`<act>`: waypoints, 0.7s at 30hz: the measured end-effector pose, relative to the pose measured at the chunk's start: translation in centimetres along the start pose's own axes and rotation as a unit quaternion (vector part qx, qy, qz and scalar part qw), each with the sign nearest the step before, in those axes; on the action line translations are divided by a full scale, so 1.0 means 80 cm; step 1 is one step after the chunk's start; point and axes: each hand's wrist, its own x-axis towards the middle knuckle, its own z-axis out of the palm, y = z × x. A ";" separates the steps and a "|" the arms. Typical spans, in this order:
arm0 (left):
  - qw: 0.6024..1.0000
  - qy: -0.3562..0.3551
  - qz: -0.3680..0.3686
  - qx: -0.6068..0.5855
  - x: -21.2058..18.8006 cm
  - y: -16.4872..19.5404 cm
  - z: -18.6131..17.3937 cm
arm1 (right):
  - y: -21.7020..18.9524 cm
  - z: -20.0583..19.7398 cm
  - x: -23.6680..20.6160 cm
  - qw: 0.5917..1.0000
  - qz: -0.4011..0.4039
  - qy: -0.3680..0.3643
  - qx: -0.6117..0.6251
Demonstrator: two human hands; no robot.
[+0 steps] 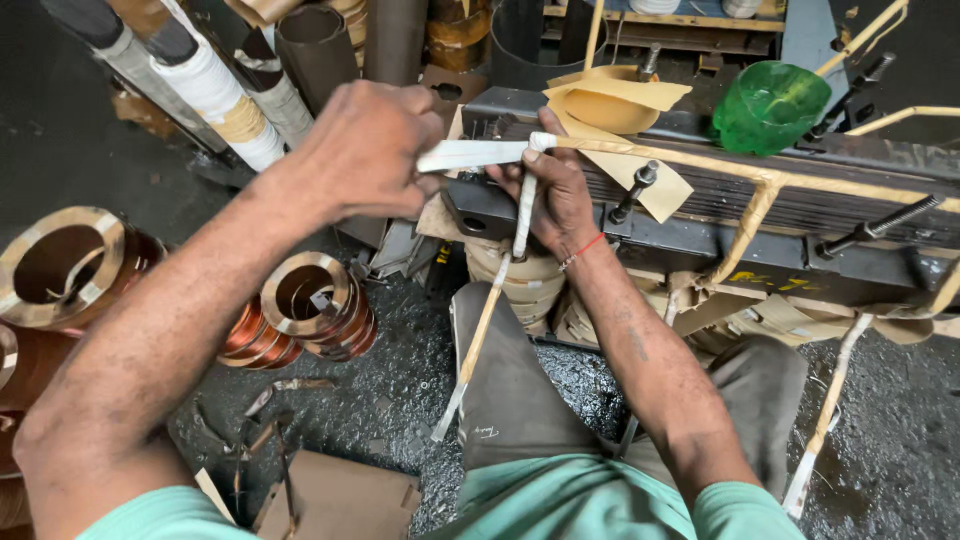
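My left hand (365, 150) pinches the free end of a white cloth tape (470, 154) and pulls it taut to the left. My right hand (555, 195) grips a paper-wrapped lead (520, 215) at the bend where the tape meets it, by the corner of a dark steel frame (800, 215). The lead runs right along the frame as a tan wrapped bar (700, 162) and hangs down below my hand toward my knee. A red thread circles my right wrist.
Copper coils with tan paper rings (310, 295) lie on the floor at left. Wrapped tubes (215, 95) lean at the upper left. A green plastic bag (768, 105) sits on the frame, with threaded bolts (870, 228) sticking out. Scraps litter the gritty floor.
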 end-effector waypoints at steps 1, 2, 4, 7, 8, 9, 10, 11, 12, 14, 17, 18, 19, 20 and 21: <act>1.000 0.009 -0.001 -0.009 0.012 0.010 -0.008 | -0.002 -0.002 0.000 1.000 0.002 -0.002 0.004; 1.000 0.015 -0.005 -0.021 0.021 0.022 -0.013 | -0.002 -0.005 -0.002 1.000 0.009 -0.002 0.008; 0.993 0.104 0.043 -0.039 0.044 0.038 -0.024 | -0.003 -0.012 -0.005 1.000 0.019 -0.013 0.015; 0.985 0.150 0.066 -0.063 0.093 0.062 -0.027 | -0.003 -0.018 -0.005 0.999 0.028 -0.035 0.018; 0.984 0.150 0.065 -0.071 0.110 0.067 -0.026 | -0.003 -0.019 -0.005 0.998 0.031 -0.043 0.019; 0.981 0.169 0.065 -0.074 0.124 0.070 -0.023 | -0.003 -0.019 -0.006 0.999 0.026 -0.024 -0.028; 0.977 0.188 0.065 -0.077 0.138 0.072 -0.018 | -0.002 -0.018 -0.008 0.997 0.021 -0.005 -0.074; 0.973 0.207 0.065 -0.079 0.153 0.071 -0.013 | -0.003 -0.017 -0.011 0.993 0.015 0.013 -0.120; 0.978 0.177 0.019 -0.112 0.170 0.070 -0.007 | -0.004 -0.016 -0.016 0.987 0.015 0.034 -0.159; 0.974 0.112 -0.076 -0.183 0.203 0.069 0.012 | -0.010 -0.017 -0.031 0.968 0.020 0.080 -0.237; 0.969 0.108 -0.111 -0.194 0.249 0.067 0.047 | -0.024 -0.023 -0.047 0.976 0.002 0.113 -0.188; 0.966 0.154 -0.100 -0.181 0.264 0.066 0.059 | -0.026 -0.025 -0.048 0.978 -0.007 0.115 -0.175; 0.961 0.198 -0.090 -0.169 0.275 0.067 0.073 | -0.028 -0.028 -0.047 0.979 -0.014 0.118 -0.163; 0.964 0.168 -0.104 -0.176 0.283 0.067 0.085 | -0.027 -0.030 -0.046 0.981 -0.019 0.123 -0.150; 0.967 0.137 -0.118 -0.182 0.291 0.068 0.096 | -0.025 -0.032 -0.043 0.981 -0.027 0.136 -0.137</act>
